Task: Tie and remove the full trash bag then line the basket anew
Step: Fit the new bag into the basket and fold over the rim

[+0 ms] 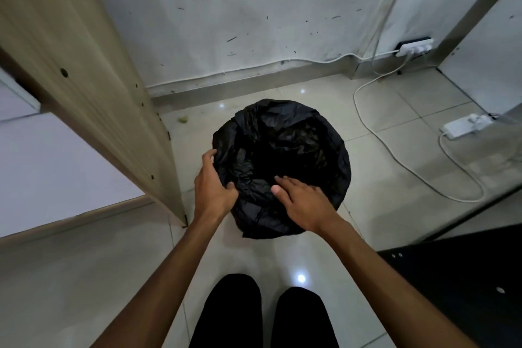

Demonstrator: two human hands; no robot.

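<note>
A: Item one, surroundings. What lies around the fingers?

B: Wooden panel [84, 87], pale laminate, upright, just left of the left hand [213, 189]. Beyond the fingertips: a scuffed white wall [254, 22] with a skirting strip. To the right of the right hand [303, 203], well apart: a white cable [401, 161] looping over the floor [395, 127], a white power strip [463, 126] lying on the tiles, and a second power strip [415, 47] against the wall. A dark cabinet edge [466, 277] sits near the right forearm. Nearer than the wrists: two legs in black trousers [262, 316].

A: Item two, container and contents?

B: Basket: not visible itself, fully draped by the black trash bag [282, 150], standing on the floor directly under both hands. The bag's mouth is open, folded outward over the rim. The interior is too dark to tell what it holds.

A: Item three, materials and shapes?

B: Bag: thin, glossy, crinkled plastic, round outline. Floor: glossy pale tiles, lamp reflections.

A: Item four, the fingers?

B: Left: curled round the bag's left rim, thumb pinching a fold of plastic. Right: fingers nearly straight, spread, palm down, resting on the near rim plastic, gripping nothing.
</note>
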